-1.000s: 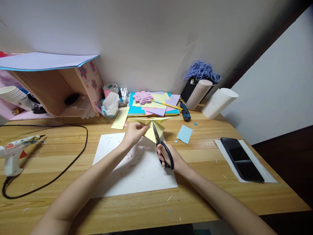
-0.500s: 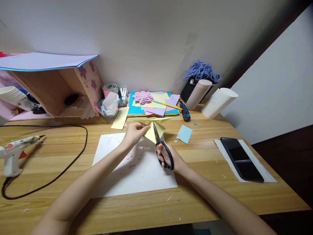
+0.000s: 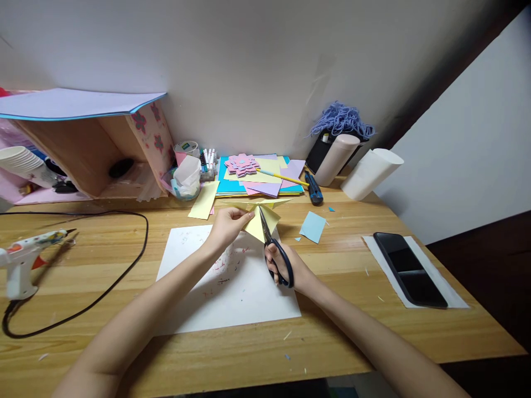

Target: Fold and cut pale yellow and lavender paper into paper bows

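Note:
Between finger and thumb my left hand (image 3: pixel 229 224) pinches a folded piece of yellow paper (image 3: pixel 254 227), raised over a white sheet (image 3: pixel 191 305). My right hand (image 3: pixel 284 264) is closed around the handles of black-handled scissors (image 3: pixel 286 265). The scissor blades lie against the yellow paper, pointing away from me, with their tips near its fold. Whether the blades are parted is hard to make out. Faint red and dark marks show on the white sheet below. To the right lies a small light-blue paper piece (image 3: pixel 313 227).
A glue gun (image 3: pixel 25 257) with a looping black cord lies at left. A phone (image 3: pixel 409 271) rests at right. Along the back stand an open box (image 3: pixel 153 146), coloured papers with a pink paper flower (image 3: pixel 241 165), a utility knife (image 3: pixel 314 189) and a white paper roll (image 3: pixel 371 174).
Almost nothing differs. The scissors' handles have shifted very slightly to the left, and the paper and my left hand stay in place.

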